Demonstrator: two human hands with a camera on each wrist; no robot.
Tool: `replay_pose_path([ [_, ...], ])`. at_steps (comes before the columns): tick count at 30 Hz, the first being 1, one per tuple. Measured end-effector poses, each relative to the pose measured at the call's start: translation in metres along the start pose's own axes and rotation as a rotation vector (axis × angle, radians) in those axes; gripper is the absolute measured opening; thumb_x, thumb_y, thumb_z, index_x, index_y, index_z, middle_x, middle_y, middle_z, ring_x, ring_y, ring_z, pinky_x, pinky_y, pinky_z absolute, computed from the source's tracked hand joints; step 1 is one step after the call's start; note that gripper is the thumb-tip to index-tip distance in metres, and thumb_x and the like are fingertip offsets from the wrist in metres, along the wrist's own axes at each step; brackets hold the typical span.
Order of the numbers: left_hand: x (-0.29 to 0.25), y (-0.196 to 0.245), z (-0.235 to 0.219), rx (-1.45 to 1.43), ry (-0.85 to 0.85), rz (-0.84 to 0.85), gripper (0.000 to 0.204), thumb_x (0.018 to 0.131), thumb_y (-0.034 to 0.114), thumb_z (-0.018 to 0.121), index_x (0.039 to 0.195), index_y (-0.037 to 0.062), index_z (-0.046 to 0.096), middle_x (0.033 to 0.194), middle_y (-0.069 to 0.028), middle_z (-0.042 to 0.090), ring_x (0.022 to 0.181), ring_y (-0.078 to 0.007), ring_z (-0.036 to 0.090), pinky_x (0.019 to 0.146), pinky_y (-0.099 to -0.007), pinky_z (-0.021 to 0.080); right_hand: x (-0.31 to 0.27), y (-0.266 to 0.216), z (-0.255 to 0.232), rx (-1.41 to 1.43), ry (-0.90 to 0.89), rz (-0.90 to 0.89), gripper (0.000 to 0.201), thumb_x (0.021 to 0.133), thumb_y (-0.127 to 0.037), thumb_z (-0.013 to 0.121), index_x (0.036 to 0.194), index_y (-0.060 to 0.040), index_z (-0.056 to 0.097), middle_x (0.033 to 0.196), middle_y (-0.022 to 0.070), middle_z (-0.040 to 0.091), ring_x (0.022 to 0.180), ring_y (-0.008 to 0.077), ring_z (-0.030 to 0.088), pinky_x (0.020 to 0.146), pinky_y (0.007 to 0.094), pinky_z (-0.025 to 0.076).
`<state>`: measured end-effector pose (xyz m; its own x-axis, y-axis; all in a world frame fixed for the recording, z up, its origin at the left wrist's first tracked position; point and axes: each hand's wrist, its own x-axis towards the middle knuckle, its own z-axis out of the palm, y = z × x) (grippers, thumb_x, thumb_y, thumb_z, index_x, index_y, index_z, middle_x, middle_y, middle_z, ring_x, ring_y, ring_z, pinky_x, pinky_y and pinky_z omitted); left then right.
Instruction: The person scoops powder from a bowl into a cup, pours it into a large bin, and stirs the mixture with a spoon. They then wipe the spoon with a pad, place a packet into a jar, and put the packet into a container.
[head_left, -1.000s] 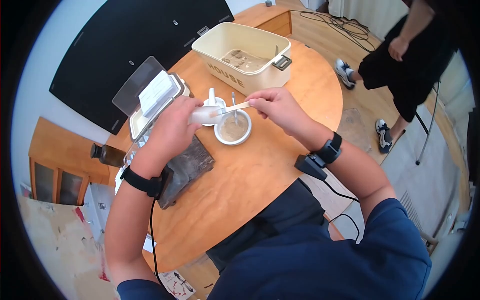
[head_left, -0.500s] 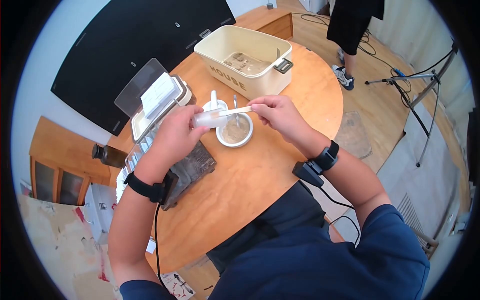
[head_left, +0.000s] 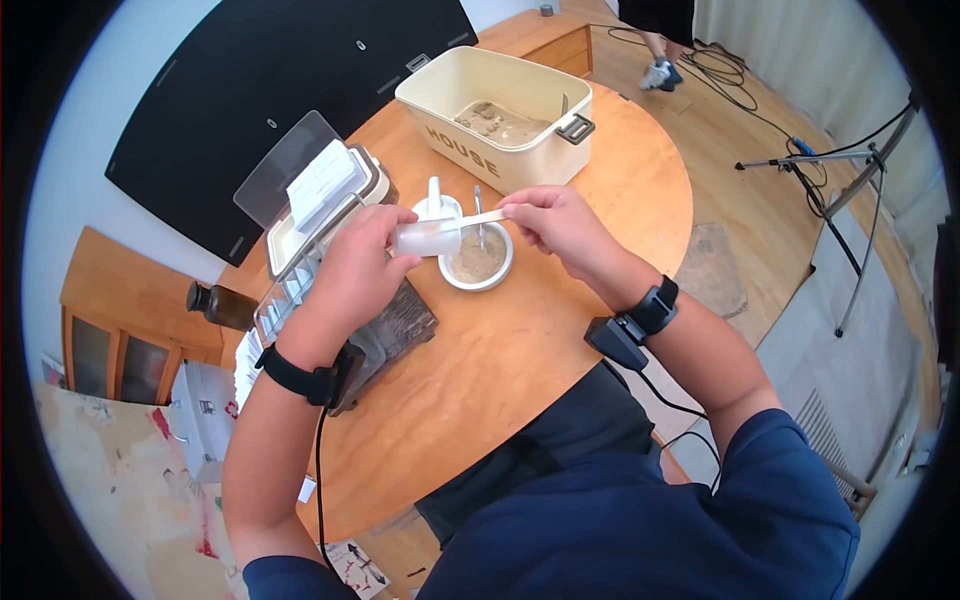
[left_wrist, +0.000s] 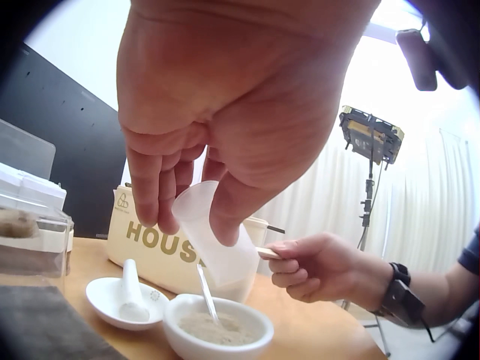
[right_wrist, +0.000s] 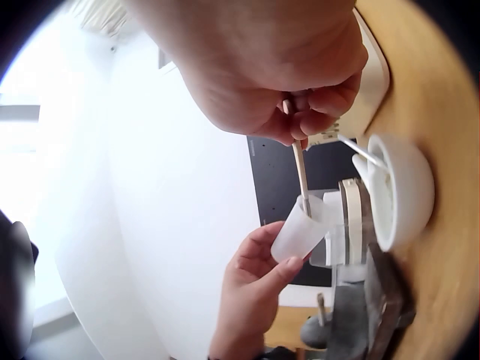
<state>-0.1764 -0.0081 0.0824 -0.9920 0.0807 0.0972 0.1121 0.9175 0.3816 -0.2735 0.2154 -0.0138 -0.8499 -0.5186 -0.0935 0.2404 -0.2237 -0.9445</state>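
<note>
My left hand (head_left: 360, 262) holds a translucent white plastic cup (right_wrist: 300, 234) between thumb and fingers. The cup tilts with its mouth toward my right hand (head_left: 562, 225), over a white bowl (head_left: 473, 283). My right hand pinches a thin wooden stick (right_wrist: 301, 171), whose far end is inside the cup's mouth. In the bowl lies tan, sandy material (left_wrist: 214, 330), and a slim metal tool (left_wrist: 206, 292) leans in it. Just behind the bowl is a small white dish (left_wrist: 105, 300) with a white pestle (left_wrist: 130, 279) resting in it.
A cream bin (head_left: 440, 125) marked HOUSE, with sand inside, stands at the back. Left are a lidded box (head_left: 375, 185) with papers, a dark stone slab (head_left: 400, 325) and a brown bottle (head_left: 222, 305). Beyond the table (head_left: 540, 340), a tripod (head_left: 850, 220) and cables are on the floor.
Both hands keep their grip on the cup and stick, with only slight shifts in the head view. The other person has walked from the right toward the far back.
</note>
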Motion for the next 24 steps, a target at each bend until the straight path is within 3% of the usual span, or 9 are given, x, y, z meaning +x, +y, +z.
replay_pose_path([
  [1,0.0,0.0,0.0,0.0,-0.002,0.003,0.04,0.079,-0.003,0.075,0.117,-0.0004,0.063,0.11,-0.0127,0.064,0.102,-0.0264,0.066,0.093,-0.0336,0.054,0.002,0.005,-0.002,0.001,0.004,-0.001,0.015,0.095,-0.014,0.066,0.099,-0.002,0.074,0.073,-0.0021,0.061,0.062,0.0057,0.051,0.054,0.0207,0.04],
  [3,-0.001,-0.001,0.0,0.057,0.036,0.108,0.039,0.076,-0.004,0.075,0.112,0.0009,0.062,0.108,-0.0125,0.062,0.103,-0.028,0.064,0.092,-0.0345,0.053,0.008,0.016,-0.001,-0.386,0.015,-0.193,0.015,0.095,-0.015,0.065,0.099,-0.0029,0.074,0.072,-0.0024,0.061,0.061,0.005,0.05,0.052,0.0211,0.039],
  [7,-0.007,-0.002,-0.001,0.06,0.086,0.156,0.038,0.075,-0.005,0.075,0.11,0.0023,0.061,0.108,-0.0121,0.061,0.104,-0.0289,0.062,0.091,-0.0353,0.052,0.008,0.009,-0.004,-0.192,0.05,-0.081,0.017,0.095,-0.017,0.065,0.099,-0.0026,0.074,0.072,-0.0026,0.061,0.061,0.0044,0.049,0.051,0.0217,0.038],
  [9,-0.004,-0.003,0.001,0.043,0.096,0.147,0.039,0.075,-0.005,0.075,0.11,0.0036,0.06,0.109,-0.0112,0.061,0.104,-0.0288,0.062,0.09,-0.0346,0.051,0.003,0.004,0.001,-0.034,-0.084,0.028,0.017,0.095,-0.017,0.065,0.099,-0.0024,0.073,0.072,-0.0025,0.06,0.06,0.0045,0.049,0.051,0.0211,0.037],
  [13,-0.007,-0.005,-0.001,0.076,0.113,0.156,0.039,0.077,-0.004,0.075,0.112,0.0017,0.061,0.109,-0.0121,0.061,0.101,-0.0262,0.064,0.087,-0.0347,0.053,0.008,0.012,0.003,-0.358,0.096,-0.136,0.017,0.095,-0.017,0.065,0.1,-0.002,0.073,0.072,-0.0027,0.06,0.06,0.0046,0.049,0.051,0.0209,0.037],
  [15,-0.006,-0.007,0.0,0.015,0.051,0.05,0.034,0.084,0.003,0.073,0.116,-0.0005,0.063,0.103,-0.0128,0.064,0.092,-0.0227,0.065,0.08,-0.0339,0.054,0.001,-0.002,0.005,-0.02,0.013,-0.006,0.017,0.095,-0.017,0.065,0.101,-0.0027,0.073,0.071,-0.0028,0.059,0.06,0.0049,0.049,0.05,0.0207,0.036],
  [19,-0.005,0.006,-0.002,-0.071,0.007,-0.061,0.03,0.091,0.019,0.069,0.112,-0.0024,0.066,0.09,-0.0167,0.065,0.085,-0.0316,0.065,0.077,-0.0401,0.051,0.005,0.003,0.007,-0.169,-0.094,-0.021,0.017,0.095,-0.016,0.065,0.101,-0.002,0.073,0.071,-0.0028,0.058,0.059,0.0051,0.048,0.05,0.0205,0.036],
  [22,-0.008,0.003,-0.004,0.007,0.002,-0.07,0.031,0.096,0.024,0.063,0.111,-0.0029,0.067,0.091,-0.019,0.067,0.085,-0.0332,0.065,0.078,-0.041,0.051,0.014,0.012,0.001,-0.359,0.101,-0.148,0.017,0.095,-0.016,0.065,0.1,-0.0012,0.073,0.071,-0.0024,0.059,0.059,0.0049,0.047,0.051,0.0205,0.036],
  [24,-0.004,-0.003,-0.001,0.015,-0.015,-0.041,0.031,0.098,0.021,0.06,0.118,-0.0034,0.065,0.089,-0.0154,0.067,0.081,-0.0251,0.064,0.075,-0.0352,0.051,0.008,0.005,0.004,-0.005,-0.028,0.088,0.017,0.094,-0.015,0.065,0.099,-0.0009,0.073,0.072,-0.0024,0.059,0.062,0.0043,0.048,0.052,0.021,0.036],
])
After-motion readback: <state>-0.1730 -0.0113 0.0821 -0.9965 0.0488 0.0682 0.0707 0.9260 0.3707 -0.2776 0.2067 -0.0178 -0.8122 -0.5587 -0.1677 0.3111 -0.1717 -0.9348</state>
